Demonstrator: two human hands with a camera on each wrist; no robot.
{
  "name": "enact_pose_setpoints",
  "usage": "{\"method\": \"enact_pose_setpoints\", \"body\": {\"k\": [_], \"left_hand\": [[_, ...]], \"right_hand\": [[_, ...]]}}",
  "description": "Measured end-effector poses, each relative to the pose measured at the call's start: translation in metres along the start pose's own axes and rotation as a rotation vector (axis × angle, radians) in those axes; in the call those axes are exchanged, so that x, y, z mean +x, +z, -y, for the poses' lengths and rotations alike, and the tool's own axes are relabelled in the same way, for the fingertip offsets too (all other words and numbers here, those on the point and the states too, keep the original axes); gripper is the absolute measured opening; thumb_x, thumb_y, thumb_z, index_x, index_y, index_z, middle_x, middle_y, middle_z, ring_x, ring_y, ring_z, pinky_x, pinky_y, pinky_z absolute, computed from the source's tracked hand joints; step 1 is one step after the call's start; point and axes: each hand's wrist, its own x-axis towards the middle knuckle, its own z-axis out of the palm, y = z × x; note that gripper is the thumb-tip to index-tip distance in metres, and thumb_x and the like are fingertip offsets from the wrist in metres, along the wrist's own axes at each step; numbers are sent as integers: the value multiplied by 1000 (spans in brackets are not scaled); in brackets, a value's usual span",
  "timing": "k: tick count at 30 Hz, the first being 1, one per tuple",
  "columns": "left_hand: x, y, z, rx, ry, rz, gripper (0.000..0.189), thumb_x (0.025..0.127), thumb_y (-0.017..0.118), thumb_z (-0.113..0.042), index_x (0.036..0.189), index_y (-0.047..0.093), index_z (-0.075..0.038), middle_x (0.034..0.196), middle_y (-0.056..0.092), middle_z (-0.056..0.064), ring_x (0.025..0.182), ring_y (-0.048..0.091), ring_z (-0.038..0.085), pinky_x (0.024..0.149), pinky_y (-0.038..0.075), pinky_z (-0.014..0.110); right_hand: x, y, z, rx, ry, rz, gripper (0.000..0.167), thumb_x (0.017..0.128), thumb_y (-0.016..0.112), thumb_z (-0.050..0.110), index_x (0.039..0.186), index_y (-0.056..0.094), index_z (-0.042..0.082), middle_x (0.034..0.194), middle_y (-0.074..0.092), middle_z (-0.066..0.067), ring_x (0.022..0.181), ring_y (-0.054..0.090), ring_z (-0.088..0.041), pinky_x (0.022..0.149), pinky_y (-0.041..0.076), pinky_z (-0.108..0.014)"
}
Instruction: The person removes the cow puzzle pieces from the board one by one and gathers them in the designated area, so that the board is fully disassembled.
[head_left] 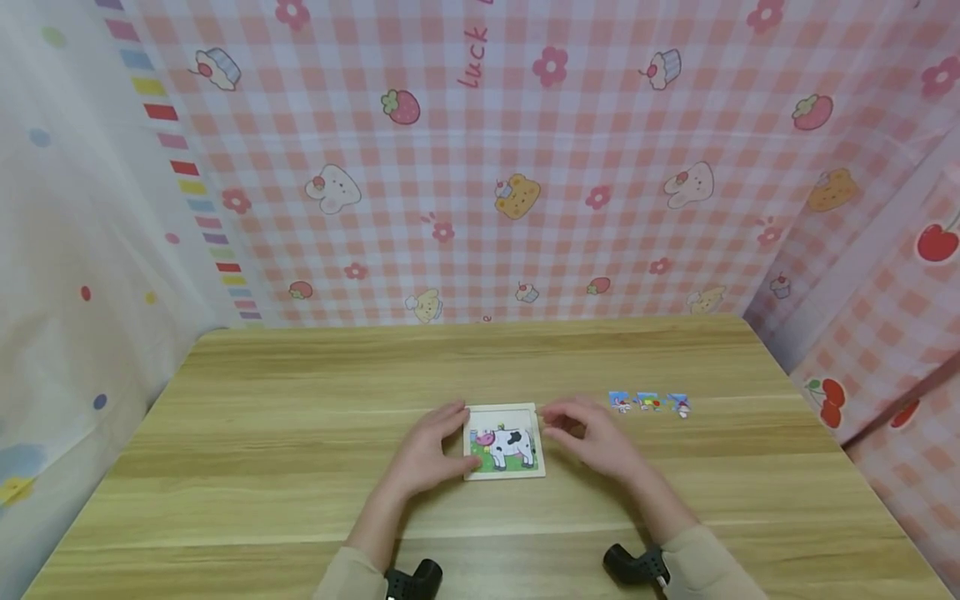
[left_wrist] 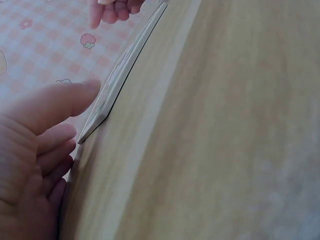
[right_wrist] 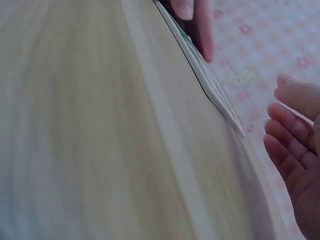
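A small square puzzle board (head_left: 503, 477) with a pale wooden frame lies flat on the table. Its lower part shows a black-and-white cow (head_left: 510, 446) on green grass, and a plain pale strip runs along the top. My left hand (head_left: 429, 450) holds the board at its left side, thumb over the lower left of the frame and fingers at the upper left corner. Beside the right edge is my right hand (head_left: 592, 437), its fingers loosely bent, with nothing visible in them. The right wrist view shows that hand (right_wrist: 300, 145) apart from the frame.
Three small picture puzzle pieces, a left one (head_left: 619, 402), a middle one (head_left: 648, 402) and a right one (head_left: 679, 405), lie in a row beyond my right hand. The wooden table (head_left: 262, 417) ends at a pink checked curtain (head_left: 480, 250) behind.
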Motion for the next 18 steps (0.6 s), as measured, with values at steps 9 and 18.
{"method": "enact_pose_setpoints", "body": {"k": [9,18], "left_hand": [[0,0,-2,50,0,5,75,83,85,-26,144,56,5,156,49,18,147,39,40,122,29,55],[0,2,1,68,20,-6,74,83,86,-28,143,57,5,156,50,16,147,40,40,121,30,56]], "right_hand": [[13,18,15,-40,-48,110,24,94,76,8,118,75,3,103,69,-3,91,62,-16,82,57,-29],[25,32,23,-66,-46,176,27,94,77,11,119,74,4,103,69,-4,85,59,-9,75,55,-26]]}}
